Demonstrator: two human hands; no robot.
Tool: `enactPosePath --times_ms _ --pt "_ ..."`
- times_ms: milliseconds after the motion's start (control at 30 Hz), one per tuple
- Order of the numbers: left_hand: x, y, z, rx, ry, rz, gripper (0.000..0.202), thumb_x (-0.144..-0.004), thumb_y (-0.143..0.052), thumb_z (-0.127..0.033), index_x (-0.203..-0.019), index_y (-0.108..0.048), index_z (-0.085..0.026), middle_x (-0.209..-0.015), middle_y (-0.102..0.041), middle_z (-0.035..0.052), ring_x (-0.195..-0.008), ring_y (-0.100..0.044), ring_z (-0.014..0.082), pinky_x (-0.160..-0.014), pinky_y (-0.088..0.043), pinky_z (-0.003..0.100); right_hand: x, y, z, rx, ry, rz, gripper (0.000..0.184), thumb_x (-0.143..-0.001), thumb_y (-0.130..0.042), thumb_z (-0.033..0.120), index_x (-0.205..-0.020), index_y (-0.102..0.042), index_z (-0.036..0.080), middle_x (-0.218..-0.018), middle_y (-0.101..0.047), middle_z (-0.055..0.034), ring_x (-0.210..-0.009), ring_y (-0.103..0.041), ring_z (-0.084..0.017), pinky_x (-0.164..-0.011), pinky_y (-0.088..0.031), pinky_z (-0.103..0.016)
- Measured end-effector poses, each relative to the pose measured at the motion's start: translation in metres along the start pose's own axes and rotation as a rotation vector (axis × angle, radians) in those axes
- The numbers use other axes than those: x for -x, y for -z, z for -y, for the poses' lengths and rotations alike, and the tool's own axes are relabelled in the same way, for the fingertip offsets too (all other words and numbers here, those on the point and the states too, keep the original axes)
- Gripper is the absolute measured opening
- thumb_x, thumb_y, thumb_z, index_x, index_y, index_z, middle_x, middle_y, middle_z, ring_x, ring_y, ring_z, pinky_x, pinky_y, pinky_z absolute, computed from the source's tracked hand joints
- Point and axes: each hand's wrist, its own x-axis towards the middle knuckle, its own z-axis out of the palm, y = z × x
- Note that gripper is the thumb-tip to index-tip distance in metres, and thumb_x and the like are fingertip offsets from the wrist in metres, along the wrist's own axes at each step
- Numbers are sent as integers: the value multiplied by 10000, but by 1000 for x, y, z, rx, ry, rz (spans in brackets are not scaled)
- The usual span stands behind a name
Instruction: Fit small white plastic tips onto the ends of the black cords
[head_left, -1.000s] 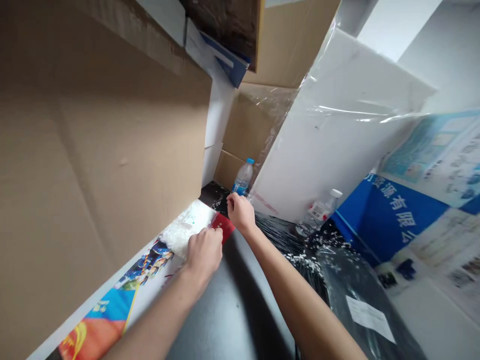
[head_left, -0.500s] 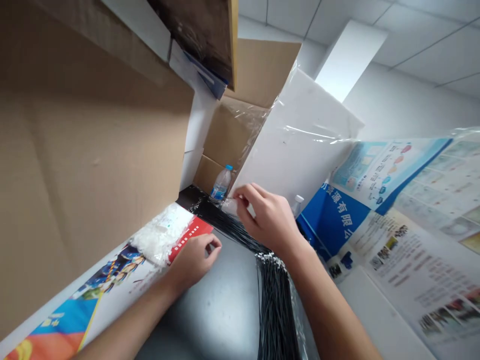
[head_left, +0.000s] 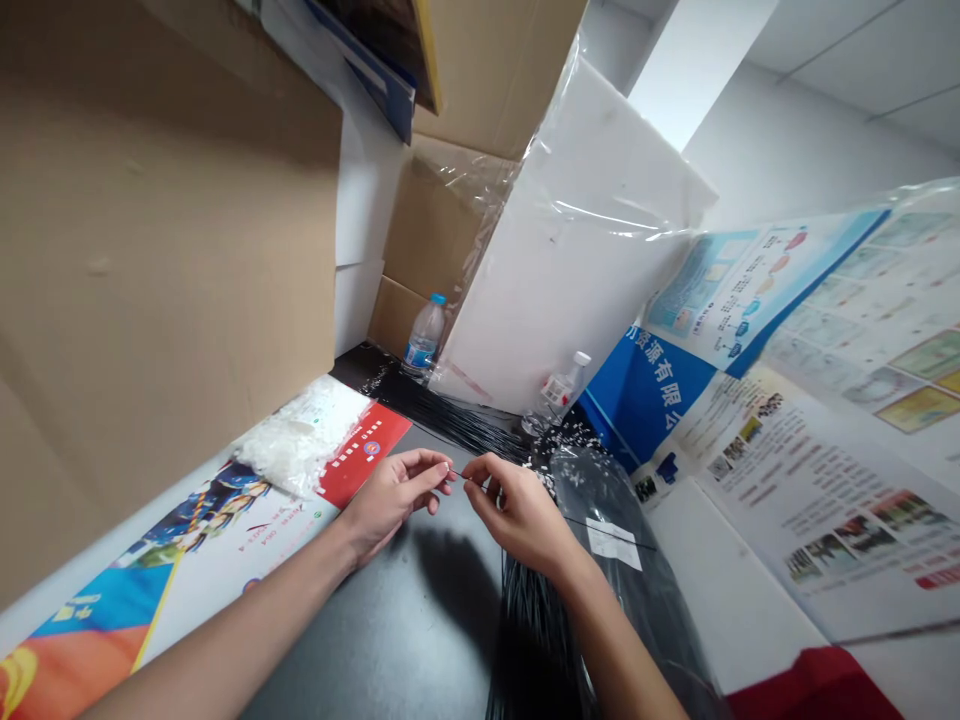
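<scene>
My left hand (head_left: 390, 502) and my right hand (head_left: 523, 512) meet above the dark tabletop (head_left: 360, 640), fingertips only a small gap apart. Between my left thumb and fingers sits a tiny white piece (head_left: 449, 466). The fingers of my right hand pinch a thin black wire (head_left: 460, 475), whose end reaches to the white piece; whether it is inside cannot be made out. Under my right forearm lies a bundle of black wires (head_left: 529, 630). To the left of my left hand, a heap of small white pieces (head_left: 289, 445) rests on a printed sheet (head_left: 217, 585).
More black wires (head_left: 457, 418) lie across the back. Two clear bottles stand there, one blue-capped (head_left: 424, 335), one white-capped (head_left: 566, 385). A large cardboard box (head_left: 172, 260) walls the left side. Clear plastic wrap (head_left: 622, 590) and printed posters (head_left: 795, 440) are on the right.
My right hand has come down and left from near the back bottle, now with a wire. My left hand has turned and risen to meet it. The view has shifted.
</scene>
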Motion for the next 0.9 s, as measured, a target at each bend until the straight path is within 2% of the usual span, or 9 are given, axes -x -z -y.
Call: enactPosePath --times_ms 167,333,433,667,800,900 --pt "-3 3 2 2 -6 -3 393 -646 -860 -405 -856 -682 -125 -770 -668 34 -683 -567 110 -554 -438 223 -3 -14 2 -190 22 -7 180 -938 -533 281 -1093 -557 195 -806 -661 -7 -626 -554 -106 -537 -384 -211" --pt "-3 2 2 -15 -28 -17 393 -648 -858 -404 -860 -683 -124 -741 -666 23 -646 -557 103 -539 -428 223 -5 -27 1 -398 -47 -109 160 -964 -487 318 -1037 -537 185 -759 -670 -14 -603 -553 -110 -518 -388 -217" --pt "-2 1 1 -24 -46 -21 376 -651 -856 -390 -853 -692 -119 -714 -657 18 -621 -542 96 -540 -424 225 -6 -30 3 -476 -95 -121 179 -960 -495 363 -980 -528 189 -743 -669 -15 -597 -552 -115 -509 -384 -221" --pt "0 -1 -1 -7 -60 -41 385 -625 -867 -385 -842 -703 -112 -711 -652 23 -632 -548 103 -539 -441 223 -3 -22 15 -367 -92 -151 177 -954 -508 343 -880 -563 192 -737 -669 -16 -644 -604 -126 -577 -417 -226" --pt "0 -1 0 -50 -84 -18 376 -655 -843 -400 -855 -691 -121 -692 -638 14 -610 -560 106 -490 -436 209 -2 -20 17 -246 -107 -179 211 -957 -494 346 -839 -582 194 -670 -647 1 -548 -545 -108 -519 -370 -217" --pt "-1 0 2 -129 -101 13 355 -705 -794 -423 -882 -670 -141 -692 -625 3 -534 -545 99 -422 -411 206 -1 -20 17 -237 -127 -187 194 -953 -497 365 -896 -575 197 -649 -651 6 -518 -534 -110 -485 -345 -217"
